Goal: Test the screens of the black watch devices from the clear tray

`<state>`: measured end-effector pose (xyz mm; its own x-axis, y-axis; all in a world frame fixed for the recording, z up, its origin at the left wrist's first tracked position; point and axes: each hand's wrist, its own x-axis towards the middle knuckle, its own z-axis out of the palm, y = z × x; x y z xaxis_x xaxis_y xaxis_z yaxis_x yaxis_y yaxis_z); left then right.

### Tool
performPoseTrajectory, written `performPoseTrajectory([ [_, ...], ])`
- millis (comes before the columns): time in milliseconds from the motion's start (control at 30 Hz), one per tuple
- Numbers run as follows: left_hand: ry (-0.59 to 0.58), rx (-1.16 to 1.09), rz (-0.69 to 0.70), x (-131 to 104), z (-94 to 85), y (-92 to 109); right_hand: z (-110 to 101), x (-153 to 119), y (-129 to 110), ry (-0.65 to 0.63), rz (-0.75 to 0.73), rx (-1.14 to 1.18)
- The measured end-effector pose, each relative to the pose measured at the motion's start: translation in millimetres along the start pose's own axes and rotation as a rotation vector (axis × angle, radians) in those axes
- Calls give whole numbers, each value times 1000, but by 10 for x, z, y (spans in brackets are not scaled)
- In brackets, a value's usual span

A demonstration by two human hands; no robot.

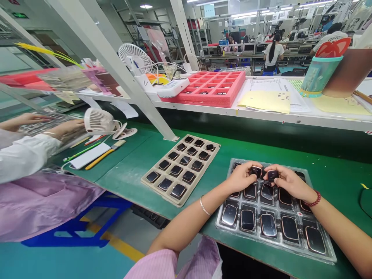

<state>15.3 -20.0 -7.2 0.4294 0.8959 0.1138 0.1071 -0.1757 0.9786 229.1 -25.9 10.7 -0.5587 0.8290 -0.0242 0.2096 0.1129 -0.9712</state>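
Observation:
My left hand (244, 176) pinches a smartwatch case (255, 171) with a dark screen and a gold-coloured rim. In my right hand (289, 180) a second, similar watch case (272, 176) is held between thumb and fingers. Both hands are close together above the far half of a clear plastic tray (319, 254). Rows of dark-screened watch cases (268, 224) lie in that tray's compartments, some hidden under my hands and forearms. To the left, a beige tray (180, 201) carries several more watch cases (176, 170) in its slots.
A white shelf (261, 112) with a red foam tray (232, 97), papers (266, 100) and cups (321, 73) runs behind the bench. A slanted white post (130, 85) meets the bench beyond the beige tray. Left are a small fan (100, 121), a brush (104, 155) and a co-worker's hands (65, 127).

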Motion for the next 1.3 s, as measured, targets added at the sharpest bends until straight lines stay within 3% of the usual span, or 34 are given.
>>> performPoseTrajectory([
  [667,-29,91,-12,-6,-10,-63,-1,-1,-16,6,8,12],
  [1300,-26,131,2,-15,-13,10,5,11,-16,6,15,-4],
])
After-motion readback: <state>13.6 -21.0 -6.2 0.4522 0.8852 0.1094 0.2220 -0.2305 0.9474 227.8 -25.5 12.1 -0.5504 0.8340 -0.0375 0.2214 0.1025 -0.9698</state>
